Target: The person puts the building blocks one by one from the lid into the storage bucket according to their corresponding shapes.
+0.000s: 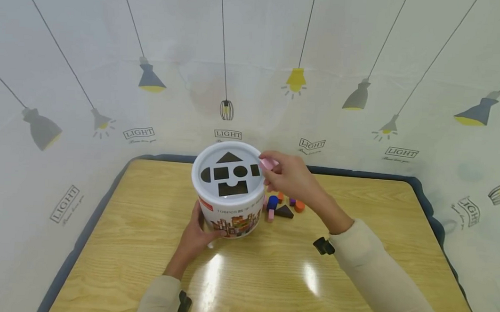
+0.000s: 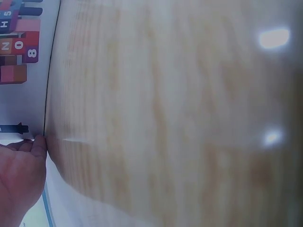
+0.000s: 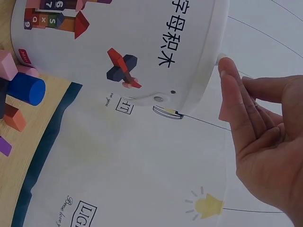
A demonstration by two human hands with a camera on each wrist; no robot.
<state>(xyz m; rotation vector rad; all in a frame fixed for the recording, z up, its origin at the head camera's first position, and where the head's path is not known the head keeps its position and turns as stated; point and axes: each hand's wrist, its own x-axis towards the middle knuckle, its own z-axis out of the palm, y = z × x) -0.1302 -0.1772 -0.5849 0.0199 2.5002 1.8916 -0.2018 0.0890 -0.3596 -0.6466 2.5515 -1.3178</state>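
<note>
A white toy-block bucket stands on the table with a white lid. The lid has several dark cut-outs: a triangle, a half circle, a square, a circle, a narrow rectangle and an arch. Low on the bucket's left side, my left hand grips the wall, its thumb across the front. Between thumb and fingers, my right hand pinches a pink block over the lid's right rim, near the narrow rectangular hole. Fingers mostly cover that block in the right wrist view.
Right of the bucket lie loose blocks: a blue cylinder, a black triangle, a small pink block, an orange block and a purple one. Behind the wooden table hangs a lamp-printed white cloth.
</note>
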